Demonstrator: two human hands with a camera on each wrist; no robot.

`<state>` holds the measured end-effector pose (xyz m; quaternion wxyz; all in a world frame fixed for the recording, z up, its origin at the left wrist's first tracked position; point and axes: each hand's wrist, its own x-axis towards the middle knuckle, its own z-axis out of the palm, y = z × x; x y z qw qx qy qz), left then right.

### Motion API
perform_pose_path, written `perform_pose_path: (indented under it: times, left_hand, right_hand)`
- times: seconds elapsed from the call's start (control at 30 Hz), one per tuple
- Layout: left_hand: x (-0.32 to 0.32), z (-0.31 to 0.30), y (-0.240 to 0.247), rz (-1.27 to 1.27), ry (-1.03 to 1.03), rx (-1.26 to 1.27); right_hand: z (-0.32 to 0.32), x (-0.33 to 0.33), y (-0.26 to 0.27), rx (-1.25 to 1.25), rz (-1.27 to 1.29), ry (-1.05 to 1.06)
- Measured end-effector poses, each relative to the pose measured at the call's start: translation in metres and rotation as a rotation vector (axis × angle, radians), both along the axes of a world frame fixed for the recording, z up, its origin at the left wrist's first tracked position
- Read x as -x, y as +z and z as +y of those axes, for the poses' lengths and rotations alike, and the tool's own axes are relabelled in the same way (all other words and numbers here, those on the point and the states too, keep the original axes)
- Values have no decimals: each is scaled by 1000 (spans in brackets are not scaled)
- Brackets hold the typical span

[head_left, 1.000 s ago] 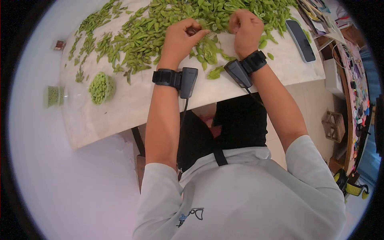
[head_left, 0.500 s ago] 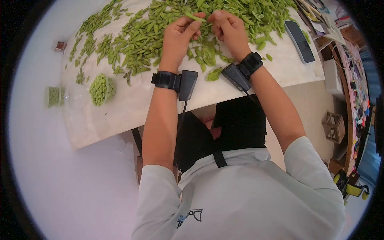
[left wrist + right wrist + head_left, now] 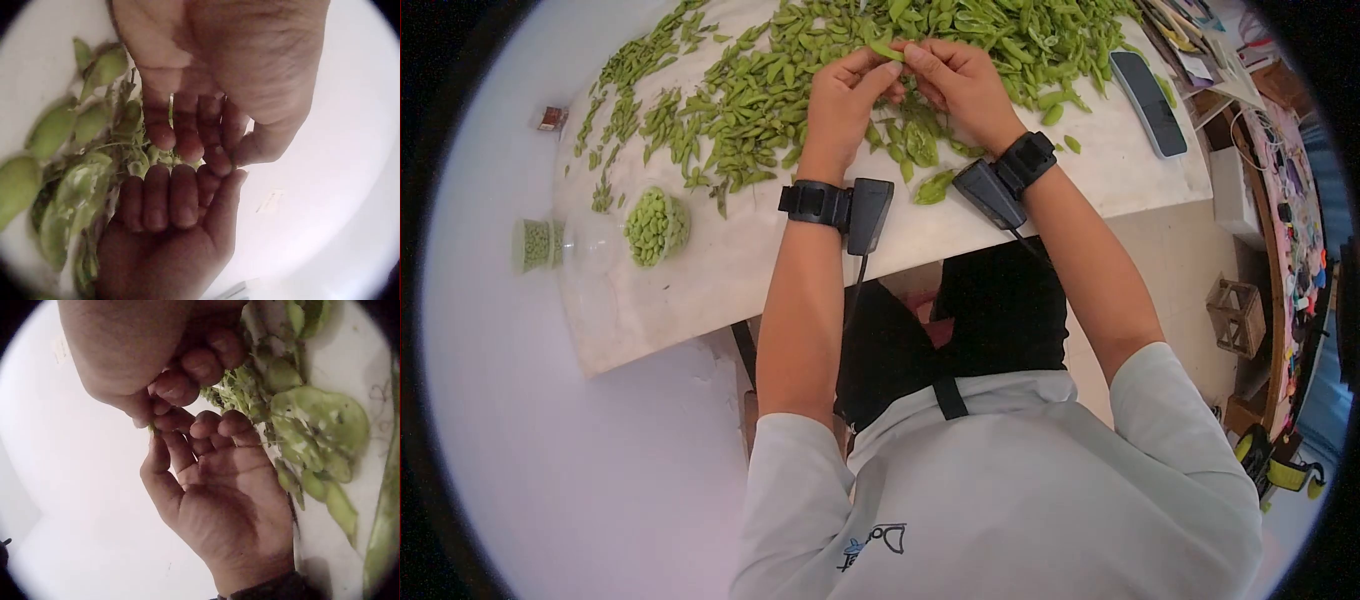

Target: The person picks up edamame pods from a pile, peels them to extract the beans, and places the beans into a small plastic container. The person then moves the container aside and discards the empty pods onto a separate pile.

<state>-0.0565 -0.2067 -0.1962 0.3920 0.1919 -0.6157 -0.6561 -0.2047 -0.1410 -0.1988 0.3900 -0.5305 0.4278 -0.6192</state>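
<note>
A green bean pod is held up over the pile, in front of the person. My left hand pinches it between thumb and fingers. On the other end, the thumb and fingers of my right hand pinch too, so the fingertips of both hands meet. From the right wrist, only a sliver of green shows between the thumbs; the fingers hide most of the pod. The pile of pods spreads beyond and to the left of the hands. Split, flattened pods lie beneath them.
A clear cup of shelled green beans stands at the left of the white table. A phone lies at the right, beside tools and papers on another surface. Each wrist wears a black strapped camera with a cable.
The right hand has come left from the right side of the pile and now meets the left hand. A pod has appeared in the left fingers, and the right fingers have closed on its end.
</note>
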Motion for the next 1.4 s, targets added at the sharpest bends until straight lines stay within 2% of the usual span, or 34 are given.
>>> perform_pose_path:
  times: [0.2, 0.57, 0.67, 0.77, 0.87, 0.97, 1.2, 1.4]
  left_hand:
    - [0, 0, 0, -31, 9, 10]
    - [-1, -2, -2, -79, 41, 53]
    - [-2, -1, -1, -134, 122, 153]
    - [-1, 1, 2, -108, 96, 96]
    - [0, -2, 1, 43, 29, -59]
    - [1, -2, 2, 6, 53, -15]
    - [1, -4, 3, 127, 15, -80]
    - [0, -3, 3, 100, 12, -66]
  right_hand:
    - [-2, 1, -4, -4, 79, -67]
    - [-2, -1, -3, -46, 85, -52]
    - [5, -2, 3, -94, 98, -37]
    - [2, -2, 1, -104, 69, -84]
    - [0, 3, -2, -81, 60, -111]
    - [0, 1, -2, -57, 69, -130]
    - [0, 1, 0, -39, 134, -96]
    - [4, -1, 5, -34, 65, -15]
